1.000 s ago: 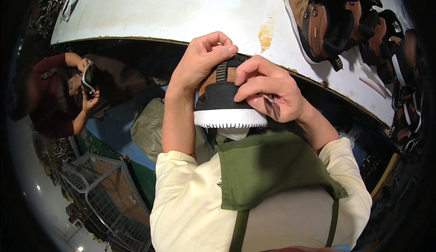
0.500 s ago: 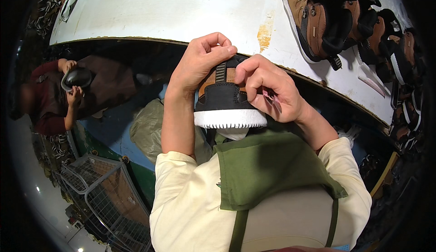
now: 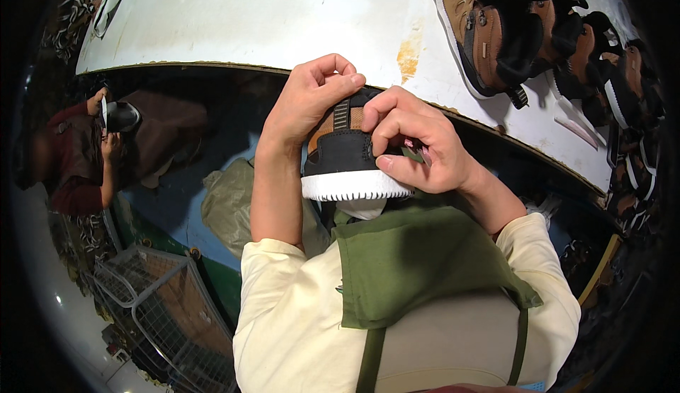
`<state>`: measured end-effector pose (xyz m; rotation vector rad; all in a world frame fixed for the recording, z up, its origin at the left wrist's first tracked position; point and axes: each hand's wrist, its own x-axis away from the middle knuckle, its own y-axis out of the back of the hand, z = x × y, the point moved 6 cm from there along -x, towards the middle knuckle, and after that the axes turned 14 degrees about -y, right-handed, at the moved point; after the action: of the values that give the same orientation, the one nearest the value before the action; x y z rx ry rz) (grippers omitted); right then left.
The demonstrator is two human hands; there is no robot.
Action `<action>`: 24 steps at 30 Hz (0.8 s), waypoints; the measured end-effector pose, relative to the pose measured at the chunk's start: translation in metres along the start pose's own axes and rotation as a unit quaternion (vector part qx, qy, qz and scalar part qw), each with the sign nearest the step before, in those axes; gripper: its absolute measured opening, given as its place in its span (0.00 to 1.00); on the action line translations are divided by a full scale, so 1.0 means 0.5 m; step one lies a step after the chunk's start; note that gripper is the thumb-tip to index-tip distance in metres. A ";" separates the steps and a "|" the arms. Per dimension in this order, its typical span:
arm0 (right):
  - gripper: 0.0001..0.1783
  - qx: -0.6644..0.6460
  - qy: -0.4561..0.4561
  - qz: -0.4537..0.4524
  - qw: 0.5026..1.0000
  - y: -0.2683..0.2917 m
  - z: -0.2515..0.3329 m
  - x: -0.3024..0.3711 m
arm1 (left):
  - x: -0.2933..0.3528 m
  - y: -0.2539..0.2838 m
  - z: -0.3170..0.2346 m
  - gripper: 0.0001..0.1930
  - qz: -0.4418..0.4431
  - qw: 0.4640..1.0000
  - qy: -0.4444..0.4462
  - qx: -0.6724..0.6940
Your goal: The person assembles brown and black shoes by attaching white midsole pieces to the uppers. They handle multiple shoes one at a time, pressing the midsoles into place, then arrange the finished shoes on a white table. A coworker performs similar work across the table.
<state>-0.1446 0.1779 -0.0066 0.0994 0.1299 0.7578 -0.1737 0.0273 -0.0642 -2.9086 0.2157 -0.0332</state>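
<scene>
Your left hand [image 3: 317,99], thumb meeting finger, hold unclear, is at eleven o'clock of the shoe [image 3: 341,154]; that lies between your hands, strap [image 3: 341,115] twelve-to-six, long axis unclear; your right hand [image 3: 423,139], three o'clock, nearer the sole [image 3: 347,186], grasps something small, pinkish [image 3: 426,155].

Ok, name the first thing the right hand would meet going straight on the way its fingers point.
The black-and-brown shoe, it seems: the right hand overlaps its side in view, though contact is unclear.

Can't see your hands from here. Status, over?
Left hand curled at top of brown-black shoe. Right hand at its side, small unclear item within. Other shoes on table, not in the way.
</scene>
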 end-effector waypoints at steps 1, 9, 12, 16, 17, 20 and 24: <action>0.04 -0.011 -0.005 -0.001 1.000 0.002 -0.002 0.001 | 0.001 -0.001 -0.003 0.09 0.000 1.000 0.001 -0.004; 0.04 -0.055 -0.001 -0.009 0.998 0.010 -0.017 0.013 | 0.005 -0.014 -0.026 0.09 -0.009 1.000 0.014 -0.010; 0.04 -0.048 0.008 -0.011 0.999 0.011 -0.013 0.020 | 0.009 -0.023 -0.034 0.09 -0.006 1.000 0.022 -0.005; 0.05 -0.038 0.018 -0.009 0.999 0.010 -0.003 0.038 | 0.022 -0.035 -0.044 0.09 -0.009 1.000 0.007 -0.024; 0.05 -0.035 0.025 -0.009 0.999 0.009 -0.001 0.043 | 0.027 -0.037 -0.046 0.09 -0.012 0.999 0.001 -0.031; 0.06 -0.033 0.040 -0.016 0.999 0.006 0.007 0.056 | 0.034 -0.048 -0.060 0.10 -0.005 0.999 -0.012 -0.045; 0.08 -0.044 0.036 -0.024 0.998 0.018 0.007 0.077 | 0.047 -0.046 -0.132 0.09 0.003 0.983 -0.062 -0.173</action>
<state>-0.1223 0.2107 -0.0053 -0.0145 0.1675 0.7192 -0.1499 0.0316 0.0056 -3.2407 0.2288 0.2078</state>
